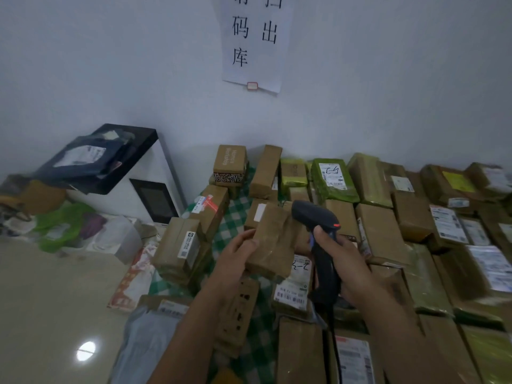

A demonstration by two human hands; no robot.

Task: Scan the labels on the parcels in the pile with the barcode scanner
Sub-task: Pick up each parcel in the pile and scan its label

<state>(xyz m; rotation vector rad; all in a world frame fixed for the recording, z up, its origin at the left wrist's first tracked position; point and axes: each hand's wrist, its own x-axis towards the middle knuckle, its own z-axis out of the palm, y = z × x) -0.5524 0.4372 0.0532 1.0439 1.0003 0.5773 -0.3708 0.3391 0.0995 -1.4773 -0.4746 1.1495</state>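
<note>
left hand (pixel 240 252) grips a taped brown parcel (pixel 273 239), its label seemingly hidden, while right hand (pixel 345 261) clutches the barcode scanner (pixel 318 234).

The paper sign (pixel 256 42) on the wall says 码, 库 and 出 in big black marks, but the label (pixel 332 176) on the green parcel (pixel 350 191) is too blurry to read.

Brown taped parcel (pixel 273 239) raised over the pile, tilted, white label (pixel 260 212) at its far end, dark barcode scanner (pixel 318 234) held upright just at its 3 o'clock, head aimed toward 10 o'clock, brown and green parcels (pixel 379 228) piled from 12 to 5 o'clock
</note>
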